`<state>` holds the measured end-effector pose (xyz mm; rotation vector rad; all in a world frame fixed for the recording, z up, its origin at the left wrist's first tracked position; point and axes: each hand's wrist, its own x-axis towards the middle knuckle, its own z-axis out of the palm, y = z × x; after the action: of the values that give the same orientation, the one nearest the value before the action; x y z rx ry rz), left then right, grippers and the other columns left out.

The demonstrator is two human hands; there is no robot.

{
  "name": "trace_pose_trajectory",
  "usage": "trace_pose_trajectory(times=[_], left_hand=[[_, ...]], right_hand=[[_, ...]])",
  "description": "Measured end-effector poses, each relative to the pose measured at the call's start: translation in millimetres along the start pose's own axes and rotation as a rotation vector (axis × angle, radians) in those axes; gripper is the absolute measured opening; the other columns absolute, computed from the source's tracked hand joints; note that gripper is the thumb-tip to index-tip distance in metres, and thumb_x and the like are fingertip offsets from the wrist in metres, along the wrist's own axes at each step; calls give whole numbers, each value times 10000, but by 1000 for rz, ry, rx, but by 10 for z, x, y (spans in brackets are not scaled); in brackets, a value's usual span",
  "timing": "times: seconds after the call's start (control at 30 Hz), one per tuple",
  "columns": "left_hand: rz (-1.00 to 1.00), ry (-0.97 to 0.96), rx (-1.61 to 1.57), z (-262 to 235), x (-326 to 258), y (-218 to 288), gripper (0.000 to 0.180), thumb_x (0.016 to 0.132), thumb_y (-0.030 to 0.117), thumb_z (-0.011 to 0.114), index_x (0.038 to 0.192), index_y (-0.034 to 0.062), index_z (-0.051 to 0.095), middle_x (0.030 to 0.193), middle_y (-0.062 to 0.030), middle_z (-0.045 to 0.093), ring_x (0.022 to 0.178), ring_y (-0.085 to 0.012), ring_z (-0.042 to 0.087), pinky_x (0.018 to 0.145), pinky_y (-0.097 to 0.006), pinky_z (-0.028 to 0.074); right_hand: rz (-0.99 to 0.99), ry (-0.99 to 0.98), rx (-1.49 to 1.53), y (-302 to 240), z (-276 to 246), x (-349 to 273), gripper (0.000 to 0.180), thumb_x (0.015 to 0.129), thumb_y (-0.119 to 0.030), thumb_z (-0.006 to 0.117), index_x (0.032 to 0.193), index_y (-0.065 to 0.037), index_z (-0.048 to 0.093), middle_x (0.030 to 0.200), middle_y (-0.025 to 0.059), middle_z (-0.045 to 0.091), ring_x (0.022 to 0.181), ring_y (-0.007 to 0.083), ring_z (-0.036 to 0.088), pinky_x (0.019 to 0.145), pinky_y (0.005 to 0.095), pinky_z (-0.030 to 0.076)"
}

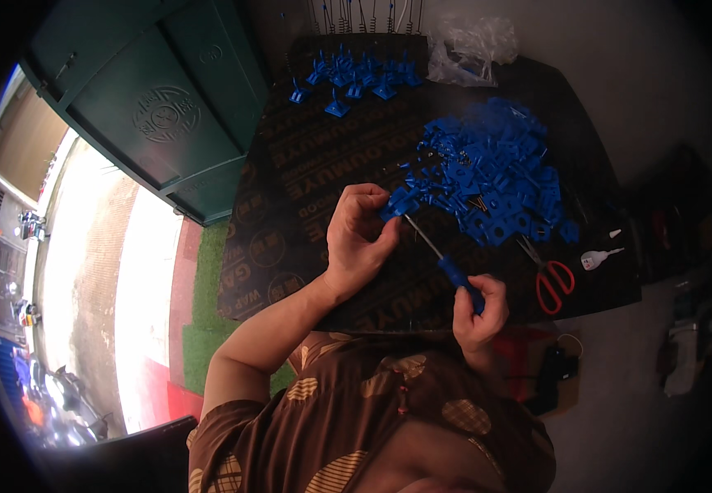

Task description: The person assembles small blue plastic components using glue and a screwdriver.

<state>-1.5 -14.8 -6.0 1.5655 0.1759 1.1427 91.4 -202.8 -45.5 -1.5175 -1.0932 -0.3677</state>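
Between the thumb and fingers of my left hand [362, 234] is a small blue plastic part [399, 204], held over the dark table [331, 279]. My right hand [481, 314] is closed round the blue handle of a screwdriver [453, 273]. The screwdriver's metal shaft slants up and left, and its tip meets the blue part or lies right beside it; which of the two I cannot tell. Just beyond my left hand spreads a heap of loose blue plastic pieces [496, 177], with a few thin brass-coloured screws [478, 204] among them.
Red-handled scissors [553, 283] lie right of my right hand, near a small white bottle [598, 259]. Blue parts with upright stems [356, 74] stand at the far left of the table. A clear plastic bag [473, 49] sits at the back. Left is a green metal door [159, 107].
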Motion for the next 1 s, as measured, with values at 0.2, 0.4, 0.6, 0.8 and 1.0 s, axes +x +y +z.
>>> trace_pose_trajectory(times=[0.2,0.4,0.6,0.8,1.0], left_hand=[[111,-55,213,-49,-7,80,309,803,-106,636,1072,-36,500,1152,-124,467,959,-139,579,778,-251,558],[214,52,254,-63,10,83,345,740,-71,715,1020,-7,524,1099,-130,534,889,-150,598,676,-224,537],[316,46,297,-93,28,104,386,716,-80,726,1037,-6,524,1095,-138,539,899,-179,609,689,-244,554],[460,11,417,-60,3,254,432,687,-93,733,1056,-1,529,1093,-158,546,911,-217,611,702,-256,562],[546,5,432,-80,-48,265,492,657,-89,759,1086,-9,532,1092,-181,559,937,-274,609,756,-312,538]], right_hand=[[228,-67,241,54,-65,33,187,885,-121,603,1009,3,538,726,18,542,569,66,482,514,207,365],[298,-239,523,51,-84,114,196,881,-53,556,1051,-5,471,805,26,517,586,49,435,523,199,364],[286,-208,650,68,-35,207,182,892,-49,578,1044,2,491,1021,82,469,717,82,498,588,207,430],[276,-127,589,105,-71,127,238,943,-162,571,1093,11,507,971,84,473,699,112,488,577,267,442],[409,-29,694,57,-31,79,227,972,-188,522,1099,-1,504,866,57,488,684,110,463,564,260,448]])
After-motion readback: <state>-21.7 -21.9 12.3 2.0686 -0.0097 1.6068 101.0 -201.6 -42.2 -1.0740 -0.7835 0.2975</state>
